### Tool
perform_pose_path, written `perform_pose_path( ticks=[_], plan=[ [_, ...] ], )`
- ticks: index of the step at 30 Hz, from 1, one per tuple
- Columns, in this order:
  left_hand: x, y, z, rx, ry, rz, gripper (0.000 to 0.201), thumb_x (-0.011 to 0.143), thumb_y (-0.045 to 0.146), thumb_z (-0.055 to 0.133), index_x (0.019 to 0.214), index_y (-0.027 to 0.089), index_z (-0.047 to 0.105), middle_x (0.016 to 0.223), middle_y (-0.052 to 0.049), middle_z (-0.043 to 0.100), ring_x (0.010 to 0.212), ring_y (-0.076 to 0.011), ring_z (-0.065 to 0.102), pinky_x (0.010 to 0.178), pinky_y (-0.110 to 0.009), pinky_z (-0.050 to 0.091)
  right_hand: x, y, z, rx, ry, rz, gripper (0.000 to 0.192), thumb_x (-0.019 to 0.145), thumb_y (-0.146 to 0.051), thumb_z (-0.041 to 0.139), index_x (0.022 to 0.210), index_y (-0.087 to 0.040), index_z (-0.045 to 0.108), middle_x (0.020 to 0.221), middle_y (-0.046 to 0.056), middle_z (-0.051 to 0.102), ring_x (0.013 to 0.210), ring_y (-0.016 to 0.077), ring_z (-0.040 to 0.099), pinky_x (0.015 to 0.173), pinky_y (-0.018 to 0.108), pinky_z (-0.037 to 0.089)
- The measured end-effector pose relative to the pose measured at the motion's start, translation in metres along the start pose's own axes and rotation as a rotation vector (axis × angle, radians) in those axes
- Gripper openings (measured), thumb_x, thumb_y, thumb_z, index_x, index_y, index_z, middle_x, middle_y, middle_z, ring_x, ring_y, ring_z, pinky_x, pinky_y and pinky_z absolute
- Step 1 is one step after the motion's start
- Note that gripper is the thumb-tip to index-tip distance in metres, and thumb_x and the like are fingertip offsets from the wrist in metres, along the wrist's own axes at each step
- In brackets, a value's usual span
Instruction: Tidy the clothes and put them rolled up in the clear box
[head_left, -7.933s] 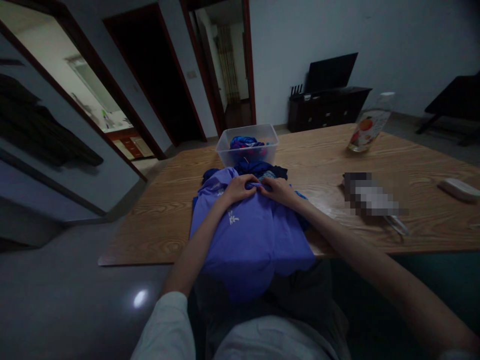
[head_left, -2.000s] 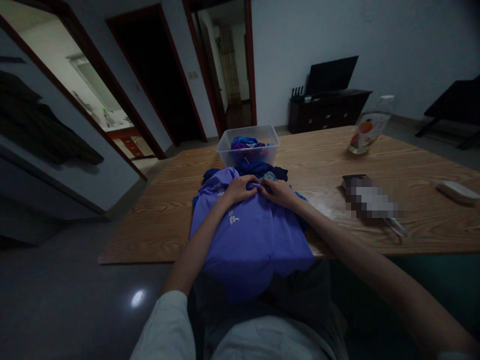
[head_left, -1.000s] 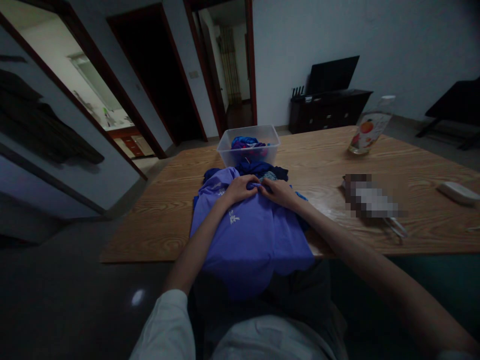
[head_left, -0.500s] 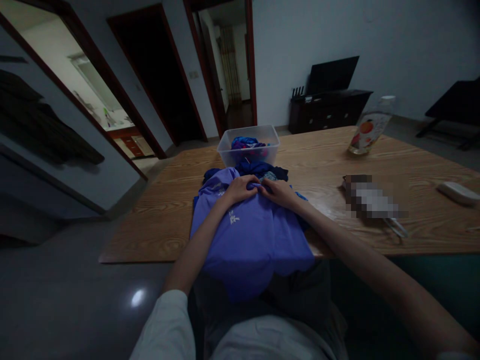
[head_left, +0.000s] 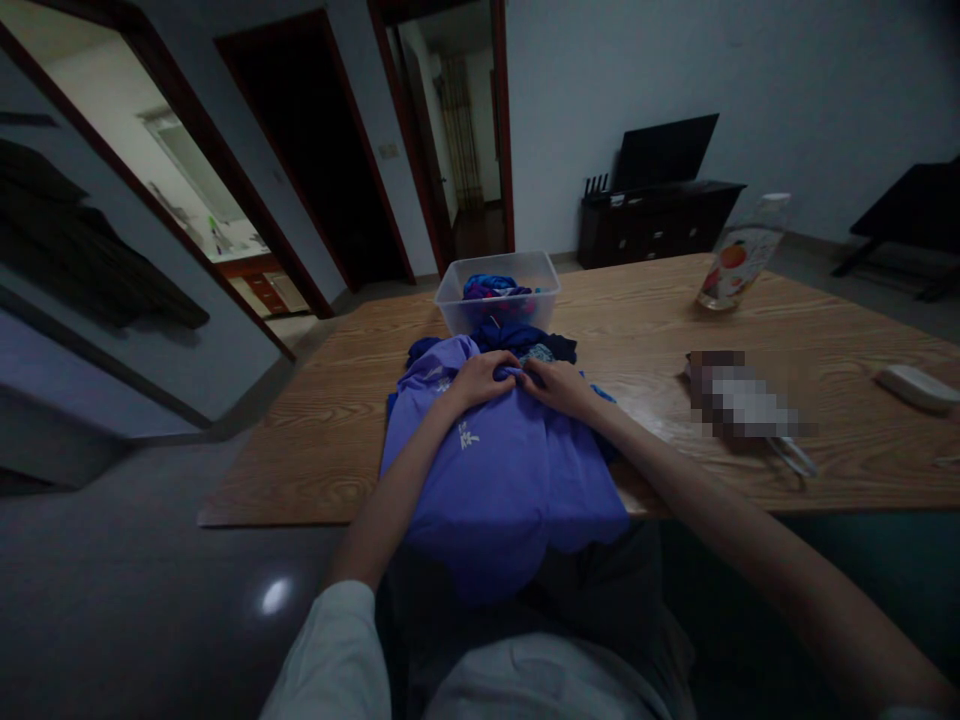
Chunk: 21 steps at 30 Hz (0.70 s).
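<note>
Blocked straight ahead of the bare left hand (head_left: 480, 380) and bare right hand (head_left: 559, 385) by bunched dark-blue cloth (head_left: 559, 346), then, just beyond, by a clear rectangular plastic box (head_left: 552, 290). Closed off underneath by a violet-blue cloth garment with white print (head_left: 506, 490), draped over the near edge. Wide open leftward, across brown wood-grain tabletop (head_left: 322, 430). Passable rightward, up to a pixelated item with a pale loop strap (head_left: 739, 400); farther right, hindered by a white rounded oblong object (head_left: 919, 386). Free between box and tall clear plastic bottle with white cap (head_left: 739, 262).
</note>
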<state>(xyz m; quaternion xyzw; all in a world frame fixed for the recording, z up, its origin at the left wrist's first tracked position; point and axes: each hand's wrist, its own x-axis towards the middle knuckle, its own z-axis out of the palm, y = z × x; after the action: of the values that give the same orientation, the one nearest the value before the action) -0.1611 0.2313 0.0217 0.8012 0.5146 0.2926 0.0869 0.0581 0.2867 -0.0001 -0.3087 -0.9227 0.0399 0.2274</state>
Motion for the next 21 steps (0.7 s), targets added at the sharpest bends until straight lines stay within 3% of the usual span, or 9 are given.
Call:
perform_pose_path(
  ticks=[11,15,21],
  plan=[
    [-0.001,0.002,-0.001,0.026,0.004,0.003,0.029,0.089,0.026,0.063,0.116,0.020,0.072,0.114,-0.004,0.076,0.104,-0.0225,0.071,0.094,-0.033,0.053,0.001,0.003,0.001,-0.041,-0.024,-0.025,0.034,0.111,-0.046,0.045,0.115,-0.019,0.065,0.092,0.009,0.075,0.080,0.0240,0.069,0.066,0.030,0.031],
    [-0.001,0.003,-0.001,0.012,-0.004,0.001,0.030,0.089,0.025,0.062,0.117,0.020,0.072,0.116,-0.004,0.076,0.103,-0.0223,0.071,0.095,-0.033,0.054,-0.002,0.005,-0.009,-0.116,-0.038,-0.027,0.037,0.113,-0.046,0.040,0.114,-0.018,0.064,0.092,0.010,0.075,0.079,0.0247,0.069,0.065,0.031,0.031],
    [-0.001,0.003,0.000,0.034,-0.011,-0.041,0.032,0.089,0.027,0.062,0.118,0.021,0.072,0.117,-0.005,0.077,0.104,-0.0235,0.072,0.096,-0.034,0.055,-0.016,0.007,-0.028,-0.200,-0.026,0.083,0.034,0.112,-0.040,0.039,0.108,-0.017,0.064,0.097,0.014,0.074,0.086,0.0271,0.068,0.070,0.034,0.037]
  ],
)
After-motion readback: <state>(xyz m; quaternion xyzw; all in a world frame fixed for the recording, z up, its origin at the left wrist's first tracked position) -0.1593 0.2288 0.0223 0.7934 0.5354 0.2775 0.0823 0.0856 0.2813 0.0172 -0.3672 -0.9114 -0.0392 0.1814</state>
